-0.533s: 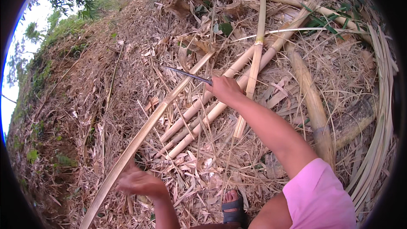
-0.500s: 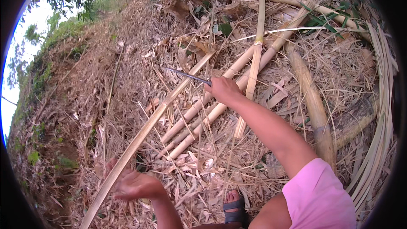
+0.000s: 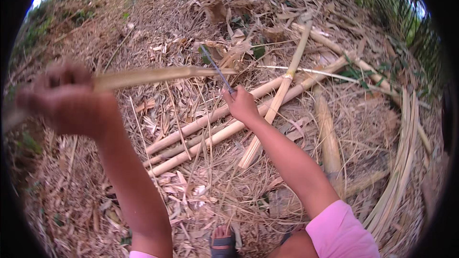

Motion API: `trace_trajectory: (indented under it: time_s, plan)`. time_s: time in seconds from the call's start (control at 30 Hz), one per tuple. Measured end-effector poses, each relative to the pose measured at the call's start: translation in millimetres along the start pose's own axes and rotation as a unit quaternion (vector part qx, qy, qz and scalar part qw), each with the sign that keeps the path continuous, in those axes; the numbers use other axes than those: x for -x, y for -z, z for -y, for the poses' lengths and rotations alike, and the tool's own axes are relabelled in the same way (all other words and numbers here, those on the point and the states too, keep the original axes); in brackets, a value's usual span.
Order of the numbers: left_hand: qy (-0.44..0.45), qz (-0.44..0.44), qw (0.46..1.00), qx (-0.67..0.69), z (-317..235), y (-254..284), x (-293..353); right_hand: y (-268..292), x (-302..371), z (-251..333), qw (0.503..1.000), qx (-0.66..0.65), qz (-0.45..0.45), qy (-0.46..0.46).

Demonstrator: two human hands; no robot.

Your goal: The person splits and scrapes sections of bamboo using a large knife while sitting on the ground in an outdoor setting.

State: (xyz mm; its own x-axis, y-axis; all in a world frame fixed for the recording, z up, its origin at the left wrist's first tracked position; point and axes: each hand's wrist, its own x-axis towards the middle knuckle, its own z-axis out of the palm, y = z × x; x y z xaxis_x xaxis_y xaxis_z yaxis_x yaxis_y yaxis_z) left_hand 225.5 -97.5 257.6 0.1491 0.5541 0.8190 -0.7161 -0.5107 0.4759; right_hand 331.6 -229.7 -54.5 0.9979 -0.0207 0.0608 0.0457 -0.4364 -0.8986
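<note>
My left hand (image 3: pixel 71 98), raised at the left and blurred, is closed around a long split bamboo strip (image 3: pixel 143 78). The strip lies almost level across the view, its narrow far end near the middle. My right hand (image 3: pixel 241 105) grips a knife (image 3: pixel 216 68) with a long, thin dark blade pointing up and to the left. The blade crosses the strip close to its far end; whether they touch I cannot tell. Just below my right hand, bamboo poles (image 3: pixel 205 142) rest side by side on the ground. A split bamboo piece (image 3: pixel 277 110) lies across them.
Dry leaves and shavings cover the ground. Thin bamboo strips (image 3: pixel 397 177) lie bundled at the right, near a thicker pole (image 3: pixel 328 136). Cut stumps (image 3: pixel 215 12) stand at the back. My sandalled foot (image 3: pixel 222 241) is at the lower edge.
My left hand, blurred beside the strip before, has risen and now holds it. The strip has swung from steeply slanted to nearly level. The knife blade points more upward, and the view has shifted.
</note>
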Motion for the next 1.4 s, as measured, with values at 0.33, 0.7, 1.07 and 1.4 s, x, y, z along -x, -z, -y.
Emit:
trace_trajectory:
  time_s: [0.33,0.7,1.07,1.4]
  plan:
    - [-0.005,-0.007,0.996,0.091,-5,-63,-14,29,47,-24,0.995,0.073,-0.038,0.053]
    - [-0.118,-0.091,0.989,0.011,33,-91,-50,54,68,89,0.967,-0.154,-0.053,0.195]
    - [-0.164,-0.077,0.983,0.028,13,-88,-37,15,-9,-30,0.996,0.066,-0.004,-0.052]
    - [-0.173,-0.103,0.980,-0.003,19,-96,-45,28,34,-8,0.955,-0.012,-0.149,0.256]
